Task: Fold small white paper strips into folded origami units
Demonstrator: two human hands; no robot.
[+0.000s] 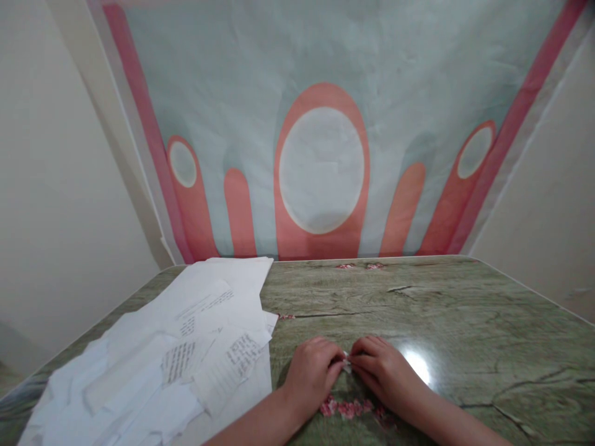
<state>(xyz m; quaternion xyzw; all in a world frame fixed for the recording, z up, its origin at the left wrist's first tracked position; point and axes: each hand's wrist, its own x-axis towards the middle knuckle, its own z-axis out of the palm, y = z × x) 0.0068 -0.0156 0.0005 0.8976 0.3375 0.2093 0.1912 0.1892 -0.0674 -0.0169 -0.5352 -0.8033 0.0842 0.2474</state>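
Both hands meet low in the head view, just above the wood-patterned table. Between their fingertips is a small white piece of paper, mostly covered by the fingers. My left hand pinches its left side, the thumb below the bent index finger. From the right, my right hand pinches the same piece, fingers pressed together. To the left of my left hand lies a spread of loose white papers, some with handwriting, overlapping one another.
The wood-patterned table carries pink flower prints and reflects a bright light spot. Behind its far edge hangs a green and red patterned sheet. Pale walls rise at either side.
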